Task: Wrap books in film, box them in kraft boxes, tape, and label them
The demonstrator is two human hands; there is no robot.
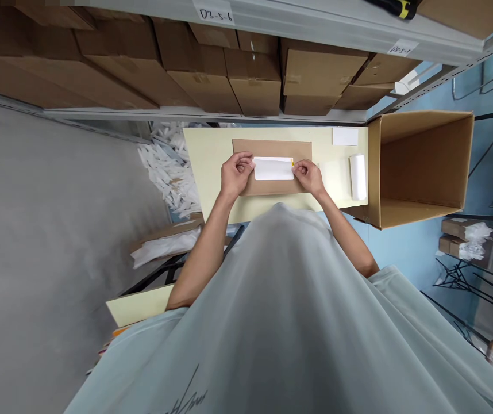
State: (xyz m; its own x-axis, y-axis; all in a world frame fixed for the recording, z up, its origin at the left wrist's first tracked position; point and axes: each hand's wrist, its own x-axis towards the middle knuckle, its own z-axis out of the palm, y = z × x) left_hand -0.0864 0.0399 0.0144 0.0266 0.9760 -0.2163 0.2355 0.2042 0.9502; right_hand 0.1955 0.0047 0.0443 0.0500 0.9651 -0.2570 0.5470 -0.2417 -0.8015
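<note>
A white rectangular label point(274, 169) lies over a flat piece of brown cardboard point(268, 188) on the pale yellow table. My left hand point(235, 172) pinches the label's left edge between thumb and fingers. At the opposite end, my right hand point(309, 175) pinches the right edge, where a small yellow mark shows. Whether the label touches the cardboard cannot be made out. To the right of my hands lie a white roll point(358, 177) and a small white sheet point(345, 136).
A large open cardboard box point(419, 208) stands at the table's point(212, 198) right end. Behind it runs a metal shelf point(298, 29) with several closed cartons point(255, 86). A heap of white scraps point(173, 172) lies off the left side.
</note>
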